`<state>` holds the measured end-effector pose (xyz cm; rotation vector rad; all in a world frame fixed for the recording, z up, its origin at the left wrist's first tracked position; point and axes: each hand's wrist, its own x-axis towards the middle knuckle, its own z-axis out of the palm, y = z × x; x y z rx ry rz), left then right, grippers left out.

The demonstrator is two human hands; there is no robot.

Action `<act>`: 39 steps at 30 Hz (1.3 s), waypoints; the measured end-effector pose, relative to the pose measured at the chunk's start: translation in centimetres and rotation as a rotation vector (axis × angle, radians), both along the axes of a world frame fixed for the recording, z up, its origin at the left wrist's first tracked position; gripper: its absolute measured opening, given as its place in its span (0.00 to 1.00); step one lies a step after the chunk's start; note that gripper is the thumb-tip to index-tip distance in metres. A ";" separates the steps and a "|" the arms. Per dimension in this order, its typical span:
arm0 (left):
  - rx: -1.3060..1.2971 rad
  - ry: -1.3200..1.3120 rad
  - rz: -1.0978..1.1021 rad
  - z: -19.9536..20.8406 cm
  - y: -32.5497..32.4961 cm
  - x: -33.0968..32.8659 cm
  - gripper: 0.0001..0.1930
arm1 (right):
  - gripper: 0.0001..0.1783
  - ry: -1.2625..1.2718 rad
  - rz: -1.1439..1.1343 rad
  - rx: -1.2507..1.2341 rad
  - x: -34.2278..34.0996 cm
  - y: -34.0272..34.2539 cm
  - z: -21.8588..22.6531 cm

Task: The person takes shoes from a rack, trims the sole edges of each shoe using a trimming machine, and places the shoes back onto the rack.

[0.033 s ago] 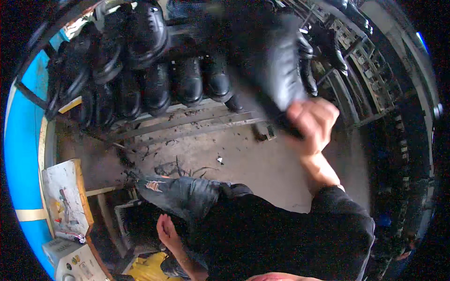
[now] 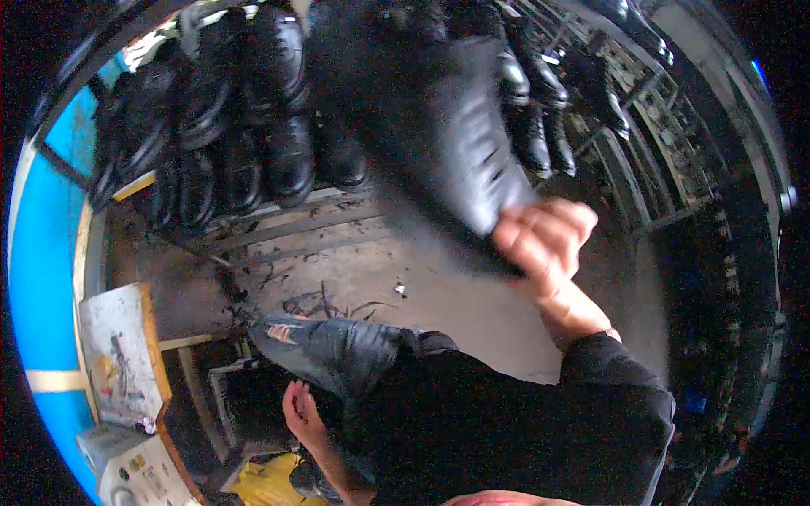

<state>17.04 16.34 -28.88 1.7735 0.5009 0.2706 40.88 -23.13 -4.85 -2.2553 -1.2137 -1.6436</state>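
- While your right hand grips a black shoe at its near end, thumb and fingers closed on the edge, the rest of it reaches up and away, toward the far side.
- That shoe is blurred, but a few lace holes show along its upper; it is in front of part of the rack.
- Your left hand hangs at the near left beside your jeans, its fingers slack and slightly bent.
- On the far left you face rows of black shoes on a rack.
- More black shoes stand beyond your right hand.
- Dark scraps lie on the floor ahead of your knee.
- At your near left are a stained board, a pale box and something yellow.
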 end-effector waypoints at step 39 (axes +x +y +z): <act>-0.599 -0.756 1.175 4.0 0.9 -16.7 0.37 | 0.56 2.168 1.123 -0.374 -6.4 43.6 -11.3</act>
